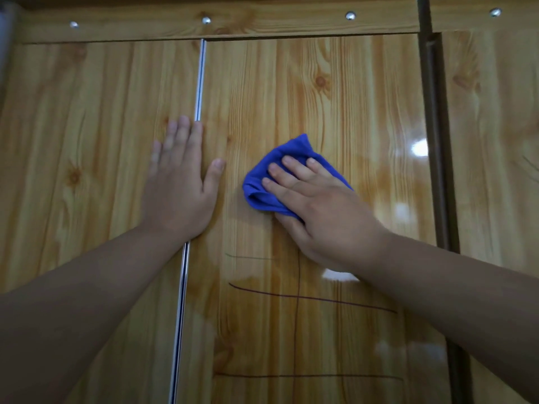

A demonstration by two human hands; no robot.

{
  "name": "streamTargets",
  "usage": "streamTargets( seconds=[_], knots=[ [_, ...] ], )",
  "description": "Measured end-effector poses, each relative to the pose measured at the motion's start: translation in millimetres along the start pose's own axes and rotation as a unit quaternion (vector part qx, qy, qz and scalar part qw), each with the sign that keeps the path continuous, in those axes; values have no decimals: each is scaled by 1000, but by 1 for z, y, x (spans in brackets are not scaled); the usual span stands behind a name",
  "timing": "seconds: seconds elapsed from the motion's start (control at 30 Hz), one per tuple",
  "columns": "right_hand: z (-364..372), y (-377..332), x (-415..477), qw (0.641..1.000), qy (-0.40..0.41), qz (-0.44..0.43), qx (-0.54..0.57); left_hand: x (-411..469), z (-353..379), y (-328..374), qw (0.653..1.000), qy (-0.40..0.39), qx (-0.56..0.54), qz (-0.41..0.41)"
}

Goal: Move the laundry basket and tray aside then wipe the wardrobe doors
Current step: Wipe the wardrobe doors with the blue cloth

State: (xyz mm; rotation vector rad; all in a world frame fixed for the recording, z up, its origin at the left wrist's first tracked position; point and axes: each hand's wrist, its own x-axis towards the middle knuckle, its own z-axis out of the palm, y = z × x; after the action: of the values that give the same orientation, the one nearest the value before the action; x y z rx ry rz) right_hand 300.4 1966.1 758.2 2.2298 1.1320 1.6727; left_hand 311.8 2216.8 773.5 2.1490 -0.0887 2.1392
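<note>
Glossy pine-pattern wardrobe doors fill the view. On the middle door my right hand presses a crumpled blue cloth flat against the wood, fingers spread over it. My left hand lies open and flat across the chrome strip between the left door and the middle door, holding nothing. Thin dark pen lines mark the middle door below my right hand. The laundry basket and the tray are out of view.
A dark brown vertical post separates the middle door from a third door on the right. A wooden top rail with round metal studs runs above the doors.
</note>
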Motion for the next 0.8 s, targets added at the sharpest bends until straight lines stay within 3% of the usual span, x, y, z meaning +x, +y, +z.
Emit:
streamTargets(
  seconds=[0.3, 0.53, 0.8],
  knots=[
    [12, -32, 30, 1000, 4, -14, -1, -1, -3, -2, 1000, -9, -11, 16],
    [-1, 3, -39, 999, -45, -18, 20, 0, -3, -1, 1000, -11, -2, 3],
    [-25, 70, -137, 999, -24, 31, 30, -2, -5, -1, 1000, -18, -13, 1]
  ],
)
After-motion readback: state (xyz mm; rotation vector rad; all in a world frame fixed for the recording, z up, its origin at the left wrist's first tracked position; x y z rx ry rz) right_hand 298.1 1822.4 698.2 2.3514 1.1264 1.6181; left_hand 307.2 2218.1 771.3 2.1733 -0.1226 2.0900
